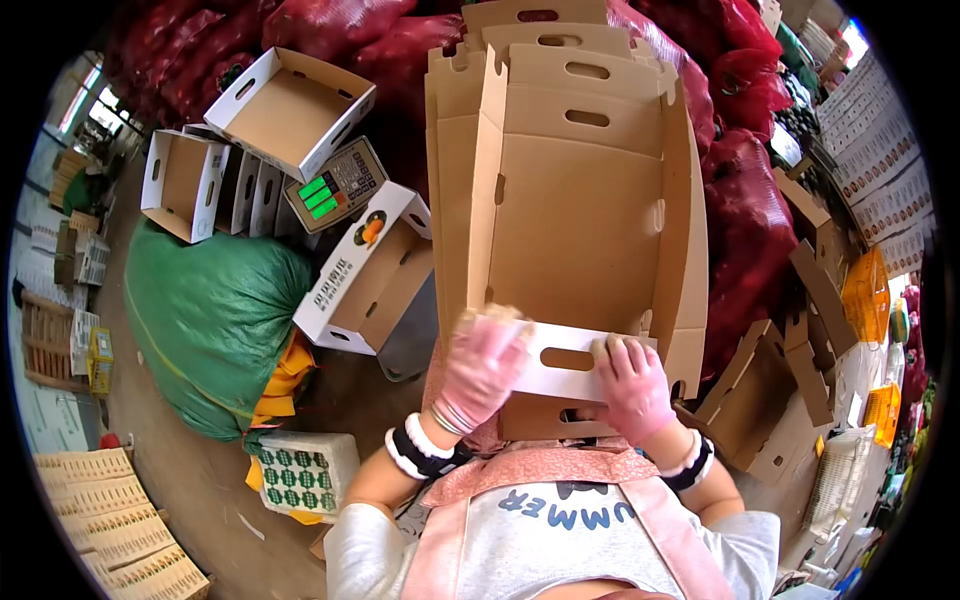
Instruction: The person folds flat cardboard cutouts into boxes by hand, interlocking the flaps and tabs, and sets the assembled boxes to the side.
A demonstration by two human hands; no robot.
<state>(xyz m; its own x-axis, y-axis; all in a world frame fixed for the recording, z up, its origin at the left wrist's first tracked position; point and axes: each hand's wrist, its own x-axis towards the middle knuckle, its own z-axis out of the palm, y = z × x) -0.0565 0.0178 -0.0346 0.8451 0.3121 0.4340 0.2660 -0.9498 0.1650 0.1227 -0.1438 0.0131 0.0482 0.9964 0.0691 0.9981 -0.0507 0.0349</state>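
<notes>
Grasping flap [530,375] at box's [580,220] 6 o'clock end with right hand [635,388]; touching flap's 9 o'clock end with left hand [484,368], too blurred to tell grip.

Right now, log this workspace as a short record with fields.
left hand: pink glove, blurred, at the end flap's left end
right hand: pink glove, gripping the flap's right end
end flap: white, with handle slot
carton: brown inside, partly folded
scale: green display lit
printed box: beside scale, orange picture
green sack: left, bulging
red mesh sacks: several, beyond and right of carton
</notes>
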